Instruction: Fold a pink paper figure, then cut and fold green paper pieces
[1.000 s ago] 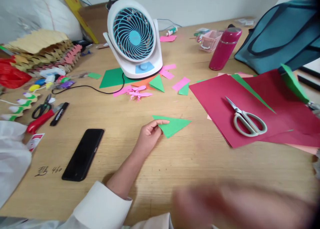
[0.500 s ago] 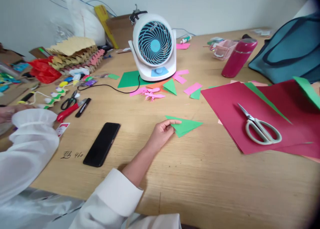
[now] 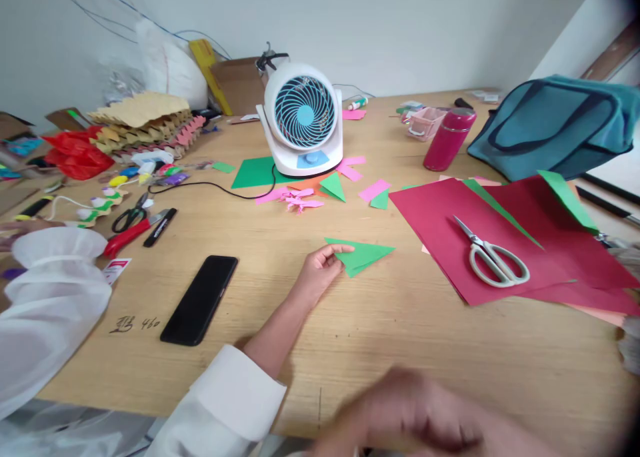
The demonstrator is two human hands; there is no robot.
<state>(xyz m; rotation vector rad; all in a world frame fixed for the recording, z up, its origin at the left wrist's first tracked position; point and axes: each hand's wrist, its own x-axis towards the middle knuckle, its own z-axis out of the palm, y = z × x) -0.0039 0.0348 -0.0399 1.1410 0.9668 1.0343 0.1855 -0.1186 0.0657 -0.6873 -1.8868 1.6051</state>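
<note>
A folded piece of green paper (image 3: 367, 256), roughly triangular, is pinched between the thumb and fingers of my left hand (image 3: 325, 265), just above the middle of the table. My right hand (image 3: 415, 410) is a blurred shape at the bottom edge, low and close to the camera; its fingers are smeared by motion. White-handled scissors (image 3: 500, 264) lie on red paper sheets (image 3: 435, 210) to the right of the green paper. Behind my left hand rests a small pink folded-paper figure (image 3: 299, 200).
A white fan (image 3: 306, 114) stands at the back, with paper scraps around its base. A black phone (image 3: 200, 300) lies left of my forearm. Another person's white sleeve (image 3: 55, 297) reaches in at far left. A pink bottle (image 3: 449, 138) and teal bag (image 3: 550, 127) stand back right.
My right hand has come into view at the bottom, in motion. My left hand keeps its pinch on the green paper. The camera view has shifted slightly up and to the right.
</note>
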